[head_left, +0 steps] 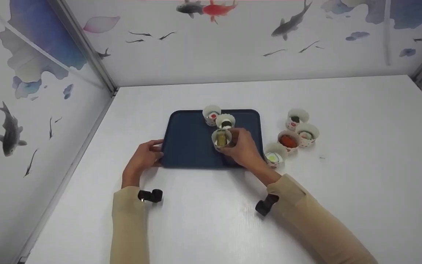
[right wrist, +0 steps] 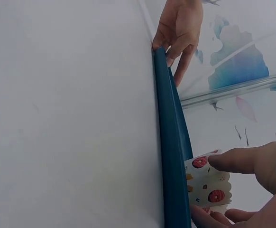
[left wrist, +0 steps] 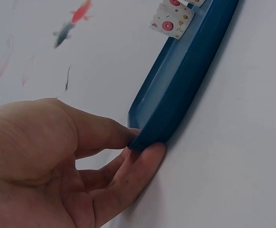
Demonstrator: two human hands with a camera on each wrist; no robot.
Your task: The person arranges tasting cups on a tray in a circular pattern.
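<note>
My left hand point(head_left: 145, 157) holds the left edge of a dark blue tray point(head_left: 187, 143). In the left wrist view, its thumb lies on the tray's rim and its fingers are at the outer side underneath. Over the right part of the tray, my right hand point(head_left: 245, 148) grips a paper baking cup point(right wrist: 207, 183) printed with doughnuts; a yellow-brown piece point(head_left: 221, 139) sits inside it. Just behind stands a cup point(head_left: 229, 118) with a black-and-white piece. Farther back on the tray is another cup point(head_left: 211, 110), holding a white roll with a red centre.
Right of the tray stand several similar cups: one with an orange-red piece point(head_left: 288, 141), one with a white roll with a yellow-green centre point(head_left: 273, 158), and others behind point(head_left: 299, 114). The white table point(head_left: 203, 220) meets fish-painted walls point(head_left: 233, 55) at the back and left.
</note>
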